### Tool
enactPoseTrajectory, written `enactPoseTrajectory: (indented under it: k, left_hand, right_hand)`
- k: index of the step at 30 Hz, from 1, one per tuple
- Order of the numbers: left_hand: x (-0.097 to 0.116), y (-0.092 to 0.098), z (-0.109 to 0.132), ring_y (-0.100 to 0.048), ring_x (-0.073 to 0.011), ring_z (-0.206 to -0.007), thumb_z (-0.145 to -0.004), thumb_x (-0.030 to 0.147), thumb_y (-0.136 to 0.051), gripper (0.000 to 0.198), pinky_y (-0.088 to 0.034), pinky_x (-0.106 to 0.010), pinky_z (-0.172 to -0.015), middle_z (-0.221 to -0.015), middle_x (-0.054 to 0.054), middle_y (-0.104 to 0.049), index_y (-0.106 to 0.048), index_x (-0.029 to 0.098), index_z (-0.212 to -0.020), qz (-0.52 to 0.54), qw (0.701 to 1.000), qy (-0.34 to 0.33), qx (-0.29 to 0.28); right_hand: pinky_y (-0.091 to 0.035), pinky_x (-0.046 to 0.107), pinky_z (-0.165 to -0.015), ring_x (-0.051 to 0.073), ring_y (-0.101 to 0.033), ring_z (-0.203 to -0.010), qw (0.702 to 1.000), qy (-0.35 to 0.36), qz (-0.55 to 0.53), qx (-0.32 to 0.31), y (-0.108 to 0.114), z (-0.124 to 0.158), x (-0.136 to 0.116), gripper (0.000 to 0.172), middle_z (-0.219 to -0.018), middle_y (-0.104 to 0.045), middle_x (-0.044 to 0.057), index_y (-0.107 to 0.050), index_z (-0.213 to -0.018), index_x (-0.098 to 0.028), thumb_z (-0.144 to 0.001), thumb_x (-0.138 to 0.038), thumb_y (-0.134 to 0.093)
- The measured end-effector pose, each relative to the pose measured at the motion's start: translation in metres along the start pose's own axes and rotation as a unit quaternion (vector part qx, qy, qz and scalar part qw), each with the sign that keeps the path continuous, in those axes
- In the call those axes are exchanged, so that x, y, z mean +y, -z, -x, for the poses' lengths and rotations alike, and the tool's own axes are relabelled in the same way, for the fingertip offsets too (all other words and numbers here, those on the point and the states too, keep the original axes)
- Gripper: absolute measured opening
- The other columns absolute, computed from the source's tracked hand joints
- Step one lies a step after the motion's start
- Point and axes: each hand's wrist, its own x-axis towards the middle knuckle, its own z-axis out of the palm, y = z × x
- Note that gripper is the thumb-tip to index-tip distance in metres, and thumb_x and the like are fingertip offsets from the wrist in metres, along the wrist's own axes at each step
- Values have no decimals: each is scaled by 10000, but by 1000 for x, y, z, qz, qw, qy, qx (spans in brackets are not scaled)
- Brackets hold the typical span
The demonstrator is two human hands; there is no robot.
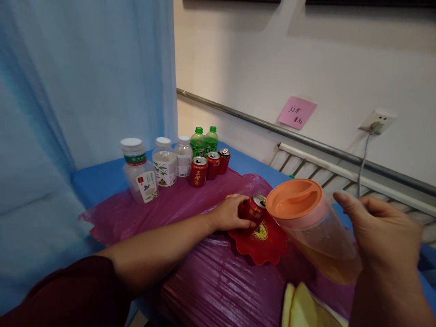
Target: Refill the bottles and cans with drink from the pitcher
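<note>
left hand: centre of the frame, fingers wrapped round a red can that stands on the red plate.
right hand: lower right, closed on the right side of the pitcher; the handle is hidden behind it.
pitcher: clear with an orange lid, tilted, amber liquid inside, just right of the red can.
purple sheet: crinkled plastic under the red plate, across the lower middle.
back row: left of centre, three white-capped bottles, two green bottles and three more cans, all upright.
wall: pink note and socket, upper right.
blue curtain: fills the left.
</note>
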Motion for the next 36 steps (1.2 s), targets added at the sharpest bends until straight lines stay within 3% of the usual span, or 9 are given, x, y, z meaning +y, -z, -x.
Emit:
enactPoseTrajectory:
  k: [36]
  left_hand:
    - [-1,1,0,-651,-332,-1094,-642,550,-851,672,-463,-455,-1005,-1175,-83,-725,-664,213,-1192,5,1000,-1,-5]
  right_hand:
    - [-234,289,-473,116,-314,-525,1000,20,-9,9,1,1,-1,549,-505,-296,-59,-529,-546,-205,-674,-703,-719]
